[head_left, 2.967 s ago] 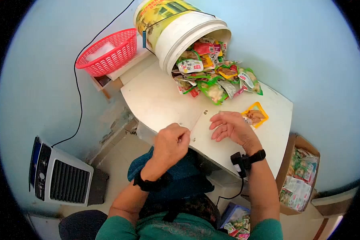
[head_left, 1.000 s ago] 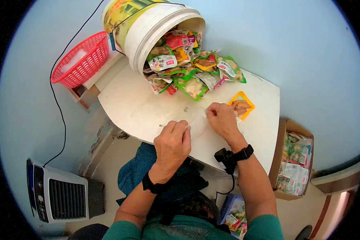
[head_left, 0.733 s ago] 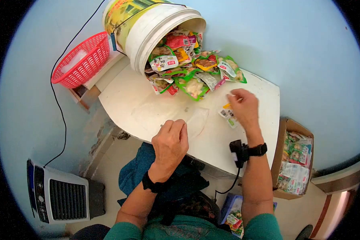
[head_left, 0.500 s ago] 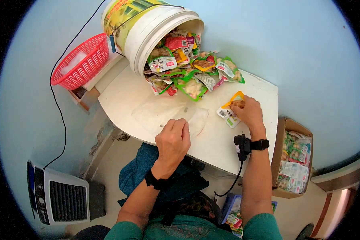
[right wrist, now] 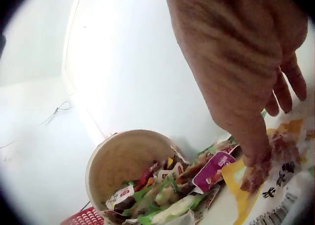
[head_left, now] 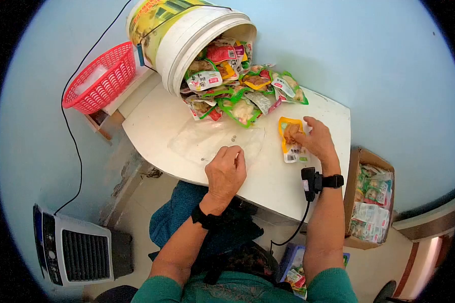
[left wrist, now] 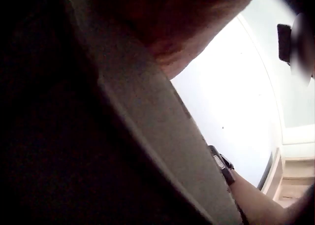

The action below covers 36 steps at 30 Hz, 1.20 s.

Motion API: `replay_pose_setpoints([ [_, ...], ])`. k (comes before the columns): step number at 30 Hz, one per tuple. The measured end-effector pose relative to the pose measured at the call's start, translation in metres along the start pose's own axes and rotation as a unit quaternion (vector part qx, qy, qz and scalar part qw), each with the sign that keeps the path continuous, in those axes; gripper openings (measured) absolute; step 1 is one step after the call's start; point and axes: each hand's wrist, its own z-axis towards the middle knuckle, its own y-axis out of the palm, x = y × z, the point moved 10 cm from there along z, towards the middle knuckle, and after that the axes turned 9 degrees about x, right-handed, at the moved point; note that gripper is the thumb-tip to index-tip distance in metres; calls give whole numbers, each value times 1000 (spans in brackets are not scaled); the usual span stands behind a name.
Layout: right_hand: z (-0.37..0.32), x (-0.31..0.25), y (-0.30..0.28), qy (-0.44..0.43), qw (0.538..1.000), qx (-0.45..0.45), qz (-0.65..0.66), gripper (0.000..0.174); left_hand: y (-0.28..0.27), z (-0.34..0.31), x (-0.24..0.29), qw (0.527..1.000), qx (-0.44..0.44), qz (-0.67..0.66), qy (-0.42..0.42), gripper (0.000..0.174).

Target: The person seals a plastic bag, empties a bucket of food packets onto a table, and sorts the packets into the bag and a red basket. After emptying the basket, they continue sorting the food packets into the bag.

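Observation:
In the head view a snack packet [head_left: 291, 137] with a yellow border lies on the white table, its printed white end toward the person. My right hand [head_left: 319, 141] is at its right side. The right wrist view shows the thumb [right wrist: 256, 171] resting on the packet and the other fingers spread apart from it. A thin clear plastic bag [head_left: 192, 139] lies flat at the table's middle. My left hand [head_left: 226, 169], fingers curled, pinches the bag's near edge; the fingertips are hidden. The left wrist view is mostly dark.
A white bucket [head_left: 187, 55] lies on its side at the back, several snack packets [head_left: 242, 108] spilling from its mouth. Left of it stands a red basket [head_left: 98, 88]. A cardboard box [head_left: 351, 202] of packets is right of the table, an air cooler [head_left: 83, 247] at left.
My right hand let go of the clear bag and moved right to the yellow-bordered packet, which has since turned more upright. The left hand has stayed at the bag, shifting slightly right.

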Motion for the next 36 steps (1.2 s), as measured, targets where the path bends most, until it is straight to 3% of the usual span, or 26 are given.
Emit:
replay_pose_setpoints([
  [2, 0, 1, 16, -3, 1000, -29, -9, 61, 2, -3, -3, 1000, -10, -10, -15, 10],
  [5, -2, -18, 20, -82, 995, 22, 43, 63, 3, -2, -7, 999, -21, -28, -41, 10],
  [8, -1, -18, 23, -31, 999, 4, 21, 68, 2, -2, -7, 998, -22, -34, -41, 9],
  [14, -1, 3, 16, -19, 1000, 9, 10, 87, 3, -3, -6, 999, -28, -19, -33, 7],
  [17, -1, 13, 18, 44, 996, -38, 74, 75, 4, -5, -7, 999, -28, -15, -31, 7],
  [20, -6, 24, 37, 104, 972, -160, 138, 53, 4, -4, -7, 999, -34, -5, -29, 8],
  [23, -14, 4, 19, 147, 958, -167, 182, 34, 5, -5, -8, 999, -25, -14, -25, 8],
  [29, -17, -5, 15, 182, 918, -203, 289, 22, 0, 0, -7, 999, -12, -11, -31, 7],
  [36, -16, -27, 6, 187, 855, -195, 443, 26, -7, 5, -7, 997, 8, -21, -72, 6],
])
